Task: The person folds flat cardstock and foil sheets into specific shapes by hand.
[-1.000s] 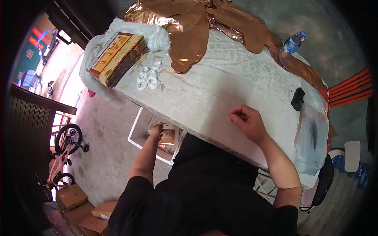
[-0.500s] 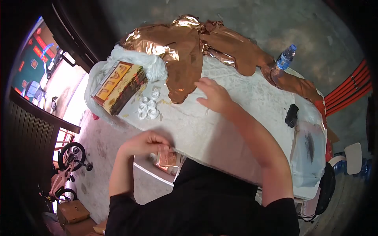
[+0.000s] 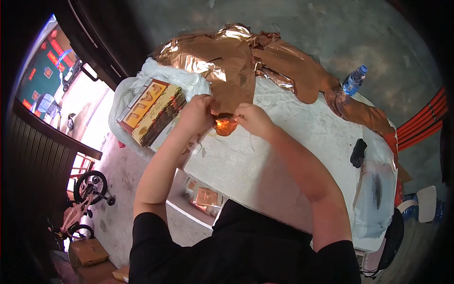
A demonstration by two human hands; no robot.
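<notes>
A white table [image 3: 279,161] fills the middle of the frame, set on a grey concrete floor [image 3: 123,173]. Copper-coloured foil [image 3: 231,71] lies along its far edge, running from upper centre toward the right; its near end, a bright orange glint, sits between the left hand [image 3: 197,114] and the right hand [image 3: 255,120], at centre. Both sets of fingers are drawn narrow and touch or nearly touch this end; whether they grip it cannot be told. Left of centre, a picture box [image 3: 153,111] lettered "FALL" rests against a bundle of white strands [image 3: 187,79]. A water bottle [image 3: 354,80] stands at upper right, with red poles [image 3: 421,120] at the right edge. A bright doorway [image 3: 90,104] opens at upper left; a small bicycle [image 3: 87,189] and cardboard boxes [image 3: 89,252] occupy the lower left. The left forearm hides most of a small white coil [image 3: 193,146]. The tabletop covers part of a white bin [image 3: 191,212], whose contents are only partly visible. A black object [image 3: 358,153] at right is too dark to identify; the poles and boxes are cut off by the dark lens border or the person's sleeve.
</notes>
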